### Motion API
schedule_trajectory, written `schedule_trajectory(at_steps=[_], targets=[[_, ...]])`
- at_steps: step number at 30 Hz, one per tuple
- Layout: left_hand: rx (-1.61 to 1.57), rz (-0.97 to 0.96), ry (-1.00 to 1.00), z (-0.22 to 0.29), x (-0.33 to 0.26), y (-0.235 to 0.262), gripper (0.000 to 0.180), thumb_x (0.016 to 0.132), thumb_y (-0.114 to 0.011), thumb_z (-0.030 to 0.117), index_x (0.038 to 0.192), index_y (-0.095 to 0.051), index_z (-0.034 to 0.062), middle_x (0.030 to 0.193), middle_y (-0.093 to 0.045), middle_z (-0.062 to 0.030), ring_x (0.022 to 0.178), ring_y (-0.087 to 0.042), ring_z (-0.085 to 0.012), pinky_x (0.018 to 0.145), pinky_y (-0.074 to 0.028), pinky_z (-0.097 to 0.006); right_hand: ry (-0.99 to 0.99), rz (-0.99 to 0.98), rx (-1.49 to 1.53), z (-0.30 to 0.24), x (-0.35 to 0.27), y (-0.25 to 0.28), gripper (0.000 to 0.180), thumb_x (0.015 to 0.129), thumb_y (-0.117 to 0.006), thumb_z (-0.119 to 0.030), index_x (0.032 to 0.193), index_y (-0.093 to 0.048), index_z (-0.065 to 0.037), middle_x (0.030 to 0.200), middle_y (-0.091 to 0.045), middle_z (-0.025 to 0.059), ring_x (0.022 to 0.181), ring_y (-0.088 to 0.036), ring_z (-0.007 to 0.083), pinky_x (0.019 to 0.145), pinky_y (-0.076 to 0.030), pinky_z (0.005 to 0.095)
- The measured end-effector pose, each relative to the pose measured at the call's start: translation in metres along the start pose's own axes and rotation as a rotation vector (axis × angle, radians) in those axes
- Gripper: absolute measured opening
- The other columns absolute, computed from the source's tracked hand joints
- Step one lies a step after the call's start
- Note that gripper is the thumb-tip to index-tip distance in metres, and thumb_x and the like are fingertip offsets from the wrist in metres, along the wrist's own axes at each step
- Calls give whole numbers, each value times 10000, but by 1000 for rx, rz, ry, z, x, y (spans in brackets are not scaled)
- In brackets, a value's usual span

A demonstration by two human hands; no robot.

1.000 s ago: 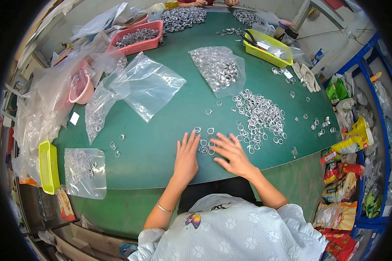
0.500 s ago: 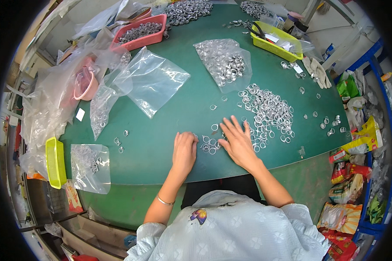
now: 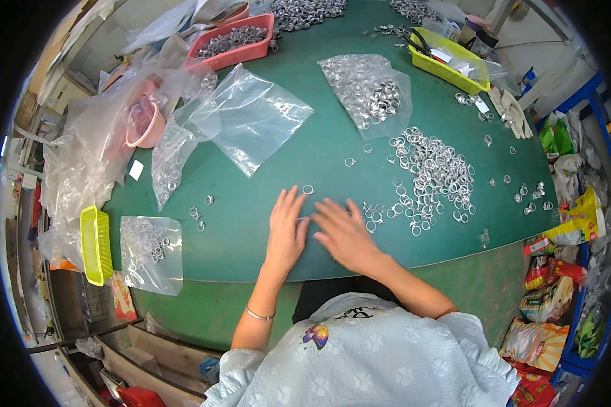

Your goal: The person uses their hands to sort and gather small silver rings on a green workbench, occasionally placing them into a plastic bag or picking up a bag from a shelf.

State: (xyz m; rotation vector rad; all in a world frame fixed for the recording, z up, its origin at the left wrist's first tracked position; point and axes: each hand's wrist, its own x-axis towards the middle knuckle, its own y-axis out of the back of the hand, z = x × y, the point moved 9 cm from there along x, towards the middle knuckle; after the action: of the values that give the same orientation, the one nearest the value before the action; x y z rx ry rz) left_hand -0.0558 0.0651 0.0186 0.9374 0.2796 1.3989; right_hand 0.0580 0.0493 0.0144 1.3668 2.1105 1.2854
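My left hand (image 3: pixel 285 230) lies low over the green table with its fingers stretched forward and the thumb slightly apart. One silver ring (image 3: pixel 308 189) is just beyond its fingertips. Close by on the right, my right hand (image 3: pixel 346 237) has its fingers spread, a little blurred, and points toward the left hand. A bit of a ring shows in the gap between the hands; whatever is beneath them is hidden. To the right of my right hand sits a small cluster of rings (image 3: pixel 373 214), with a large loose heap of silver rings (image 3: pixel 434 173) beyond it.
A clear bag of rings (image 3: pixel 380 102) and a flat clear bag (image 3: pixel 258 122) lie farther back. Pink basket (image 3: pixel 234 51) holds rings at back left; yellow-green basket (image 3: pixel 448 64) holds tools at back right. A small ring bag (image 3: pixel 149 251) and green basket (image 3: pixel 96 244) are at left.
My right hand has swept left, close to my left hand. The left fingers have straightened from a curl. The rings that lay between the hands are mostly out of sight. The whole view has shifted slightly.
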Motion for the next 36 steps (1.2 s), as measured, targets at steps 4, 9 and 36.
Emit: schedule_trajectory(at_steps=[4, 9, 36], targets=[[190, -288, -115, 23, 10, -29, 464, 880, -624, 137, 1330, -518, 90, 1498, -342, -132, 1391, -284, -374, 1085, -238, -618, -79, 22, -45, 20, -23, 28, 464, 857, -653, -279, 1212, -592, 13, 1331, -533, 136, 1327, -403, 335, 1091, -236, 601], [285, -210, -143, 2, 1, -32, 331, 864, -565, 34, 1188, -595, -20, 1364, -502, -160, 1344, -383, -339, 1082, -258, -614, -72, -113, -120, 11, -22, 8, 557, 897, -611, -321, 1329, -493, 10, 1448, -420, 117, 1389, -308, 338, 1119, -167, 615], [466, -305, -59, -1, -13, -28, 509, 808, -552, -1, 1305, -555, 110, 1493, -336, -136, 1368, -294, -421, 1062, -229, -672, -102, 202, -83, 40, -76, 59, 320, 822, -693, -174, 1112, -632, -51, 1283, -556, 97, 1289, -438, 341, 1084, -263, 549]])
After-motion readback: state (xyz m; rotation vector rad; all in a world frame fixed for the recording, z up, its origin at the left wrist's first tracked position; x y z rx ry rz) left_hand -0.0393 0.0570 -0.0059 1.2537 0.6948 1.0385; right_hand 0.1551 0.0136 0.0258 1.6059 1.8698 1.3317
